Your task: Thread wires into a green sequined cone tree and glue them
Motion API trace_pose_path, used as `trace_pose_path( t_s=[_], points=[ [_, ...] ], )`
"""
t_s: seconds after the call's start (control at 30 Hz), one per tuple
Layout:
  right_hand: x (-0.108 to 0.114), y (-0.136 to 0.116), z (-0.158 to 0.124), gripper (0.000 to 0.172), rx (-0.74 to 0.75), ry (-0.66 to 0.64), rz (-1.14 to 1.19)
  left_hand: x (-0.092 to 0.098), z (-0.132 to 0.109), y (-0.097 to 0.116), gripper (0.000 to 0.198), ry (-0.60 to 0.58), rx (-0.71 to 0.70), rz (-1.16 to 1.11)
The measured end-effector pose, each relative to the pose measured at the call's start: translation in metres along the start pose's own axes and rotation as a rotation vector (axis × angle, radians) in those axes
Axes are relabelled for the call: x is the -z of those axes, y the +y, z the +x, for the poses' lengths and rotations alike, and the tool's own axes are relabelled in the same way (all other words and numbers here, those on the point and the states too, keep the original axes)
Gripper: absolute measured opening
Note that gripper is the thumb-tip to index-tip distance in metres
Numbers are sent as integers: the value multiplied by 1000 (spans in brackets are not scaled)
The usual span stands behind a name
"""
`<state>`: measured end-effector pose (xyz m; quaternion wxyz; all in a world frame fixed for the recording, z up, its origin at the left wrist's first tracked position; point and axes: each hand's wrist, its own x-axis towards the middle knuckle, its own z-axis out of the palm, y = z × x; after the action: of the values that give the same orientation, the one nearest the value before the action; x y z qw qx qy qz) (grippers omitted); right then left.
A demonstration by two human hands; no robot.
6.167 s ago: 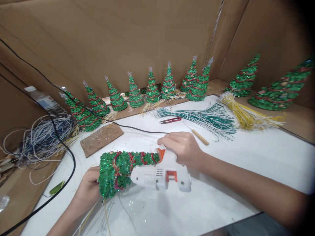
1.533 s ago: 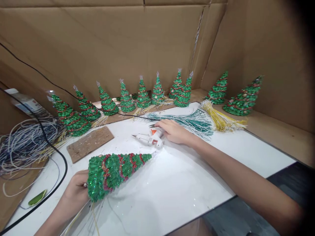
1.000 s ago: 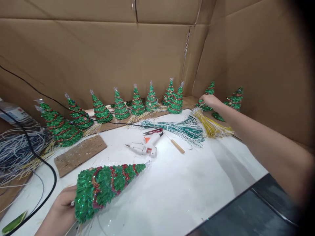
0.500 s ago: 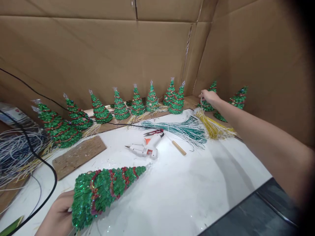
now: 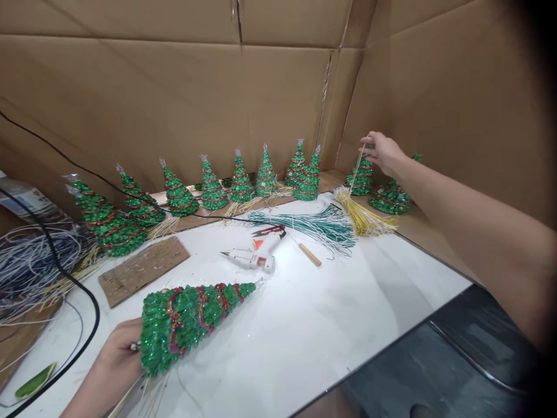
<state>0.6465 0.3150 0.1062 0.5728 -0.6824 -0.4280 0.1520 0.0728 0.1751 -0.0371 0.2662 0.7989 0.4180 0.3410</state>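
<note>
My left hand [image 5: 124,351] is closed at the base of a glittery green Christmas tree ornament [image 5: 191,319] with red garlands, tilted on its side above the white table [image 5: 278,337]. Thin wires trail from its base. At the far right, my right hand [image 5: 380,152] pinches a thin wire [image 5: 357,165] raised above a bundle of yellow and white wires [image 5: 365,215]. Beside that bundle lie green and white wires [image 5: 311,227]. Behind my right hand stands a small tree [image 5: 362,179], partly covered by it.
A white glue gun [image 5: 252,257], red-handled snips [image 5: 267,231] and a wooden-handled awl [image 5: 310,254] lie mid-table. Several more trees [image 5: 213,188] line the cardboard wall [image 5: 174,87]. A cardboard piece [image 5: 143,270], a wire heap [image 5: 39,267] and a black cable [image 5: 89,296] are at left.
My right hand has risen, drawing the wire up from the yellow and white bundle. The tree in my left hand has shifted slightly up in view; the whole view has turned a little.
</note>
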Motion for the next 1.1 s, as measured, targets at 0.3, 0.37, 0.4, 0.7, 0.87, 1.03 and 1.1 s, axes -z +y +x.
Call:
trace_pose_path(
  t_s=[0.3, 0.37, 0.4, 0.7, 0.87, 1.03, 1.1],
  points=[
    [1, -19, -18, 30, 131, -50, -134, -1, -1, 1, 16, -7, -45, -15],
    [0, -29, -22, 36, 188, -17, -161, -3, -3, 0, 15, 0, -29, -23],
    [-2, -35, -25, 38, 226, -1, -168, -3, -3, -1, 14, -6, -23, -27],
    [-45, -56, -140, 21, 497, -358, -224, -2, 1, 11, 20, -4, -40, -40],
    [-80, -31, -230, 23, 1055, -828, -283, -2, 0, 16, 18, -5, -4, 1],
    [-116, -10, -272, 43, 1194, -850, -395, -1, 1, 21, 19, -15, 26, 21],
    [-129, -7, -278, 48, 1233, -858, -446, 0, 1, 22, 20, -10, 29, 25]
  ],
)
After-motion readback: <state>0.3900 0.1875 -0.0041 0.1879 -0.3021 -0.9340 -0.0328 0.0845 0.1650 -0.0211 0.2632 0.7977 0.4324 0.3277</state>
